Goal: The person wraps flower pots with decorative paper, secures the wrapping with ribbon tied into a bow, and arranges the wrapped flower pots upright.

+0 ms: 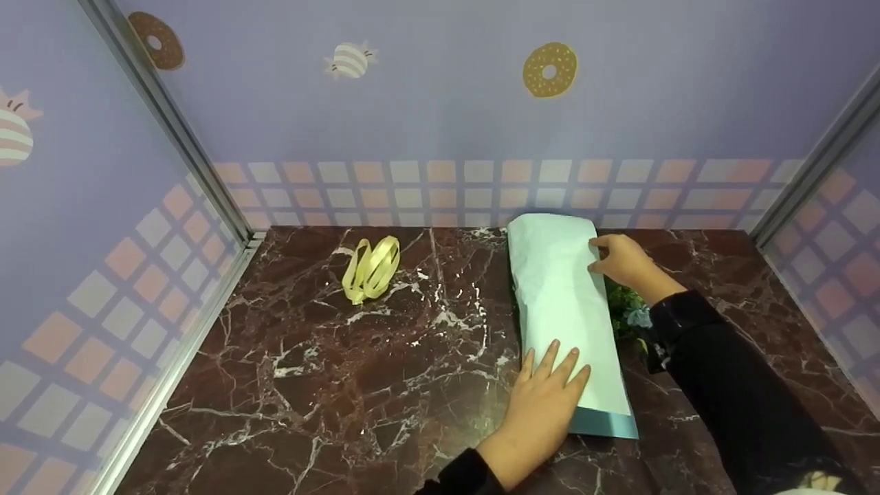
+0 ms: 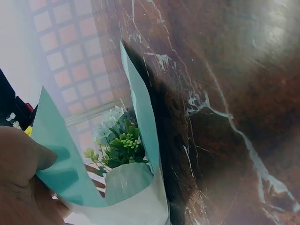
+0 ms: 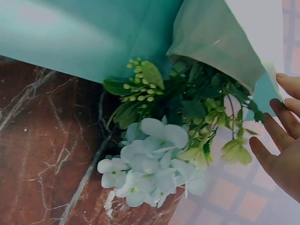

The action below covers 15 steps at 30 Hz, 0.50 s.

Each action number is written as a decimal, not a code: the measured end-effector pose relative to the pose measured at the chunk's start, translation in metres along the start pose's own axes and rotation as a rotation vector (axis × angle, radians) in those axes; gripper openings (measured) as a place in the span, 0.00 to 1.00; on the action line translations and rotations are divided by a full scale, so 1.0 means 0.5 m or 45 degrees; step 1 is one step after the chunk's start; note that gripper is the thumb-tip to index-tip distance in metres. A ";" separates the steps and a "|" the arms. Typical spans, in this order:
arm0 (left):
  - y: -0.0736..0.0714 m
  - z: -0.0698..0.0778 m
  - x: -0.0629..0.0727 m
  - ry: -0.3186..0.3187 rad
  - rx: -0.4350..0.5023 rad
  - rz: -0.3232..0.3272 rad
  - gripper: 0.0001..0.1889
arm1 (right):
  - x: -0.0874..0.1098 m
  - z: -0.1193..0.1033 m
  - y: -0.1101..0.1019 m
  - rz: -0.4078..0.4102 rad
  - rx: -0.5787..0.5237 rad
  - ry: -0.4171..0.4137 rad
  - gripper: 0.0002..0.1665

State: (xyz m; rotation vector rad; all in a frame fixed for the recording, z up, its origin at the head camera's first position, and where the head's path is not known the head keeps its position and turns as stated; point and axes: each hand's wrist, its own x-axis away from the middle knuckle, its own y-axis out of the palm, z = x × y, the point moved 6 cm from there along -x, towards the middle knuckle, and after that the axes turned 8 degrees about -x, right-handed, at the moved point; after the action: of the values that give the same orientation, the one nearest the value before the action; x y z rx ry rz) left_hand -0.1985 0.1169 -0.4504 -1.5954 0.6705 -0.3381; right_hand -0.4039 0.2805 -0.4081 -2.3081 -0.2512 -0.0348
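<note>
A sheet of wrapping paper [image 1: 557, 295], white outside and teal inside, is folded over a bunch of flowers on the table. My left hand [image 1: 540, 412] has its fingers spread on the lower part of the flap. The left wrist view shows its thumb [image 2: 46, 157] against the teal side, so the paper is gripped between. At the flap's upper right edge, my right hand [image 1: 627, 261] pinches the paper between thumb and fingers. Pale blue blossoms [image 3: 150, 159] and green leaves stick out on the right, from a greyish inner wrap [image 3: 215, 44]. Their stems are hidden.
A looped yellow ribbon [image 1: 371, 268] lies on the dark marbled table [image 1: 344, 385], left of the paper. A lilac wall [image 1: 440, 124] with a checked band stands along the back, and side walls close off left and right.
</note>
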 end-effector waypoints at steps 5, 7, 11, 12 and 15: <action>0.001 0.004 -0.001 0.015 -0.025 0.022 0.34 | 0.005 0.008 0.006 -0.036 0.032 0.020 0.33; 0.001 0.005 -0.001 0.012 -0.033 0.025 0.35 | 0.006 0.009 0.006 -0.044 0.045 0.027 0.33; 0.003 0.008 -0.002 0.013 -0.041 0.027 0.34 | 0.008 0.004 0.006 -0.036 0.072 0.032 0.30; 0.004 0.008 -0.001 0.015 -0.040 0.027 0.34 | 0.009 -0.001 0.006 -0.025 0.089 0.032 0.30; 0.005 0.007 -0.001 0.016 -0.030 0.026 0.33 | 0.016 -0.023 0.006 0.050 0.189 0.010 0.29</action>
State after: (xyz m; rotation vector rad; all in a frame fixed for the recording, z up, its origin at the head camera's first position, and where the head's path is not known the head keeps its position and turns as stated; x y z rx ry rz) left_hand -0.1974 0.1200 -0.4533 -1.6092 0.7024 -0.3260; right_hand -0.3950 0.2716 -0.4016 -2.1638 -0.1976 -0.0050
